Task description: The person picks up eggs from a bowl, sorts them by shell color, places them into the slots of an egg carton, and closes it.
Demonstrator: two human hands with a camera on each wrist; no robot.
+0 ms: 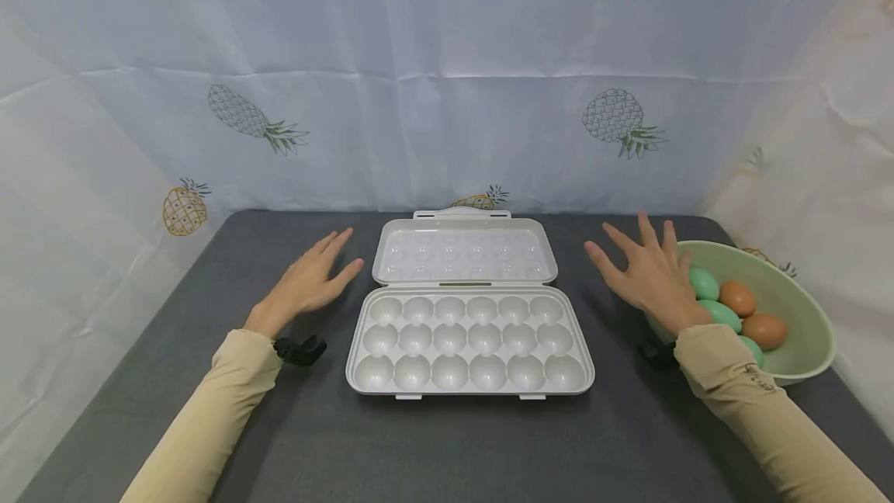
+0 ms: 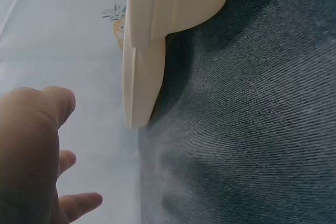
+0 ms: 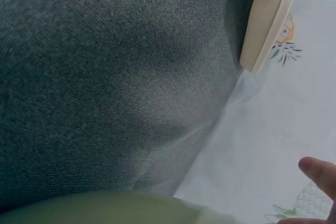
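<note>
Egg tray (image 1: 469, 341) sits lid-open, cups bare, mid grey mat (image 1: 447, 449). Left hand (image 1: 307, 282) hovers just left of tray, fingers straight and relaxed, holding nothing. Right hand (image 1: 646, 274) hovers right of tray, fingers spread, holding nothing, beside green bowl (image 1: 803, 332) of eggs (image 1: 736, 297).

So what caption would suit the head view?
Open hands, left and right, flank an empty egg tray; bowl of eggs nearby.

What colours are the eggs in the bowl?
The eggs in the pale green bowl are mint green and brown, clearest in the head view.
</note>
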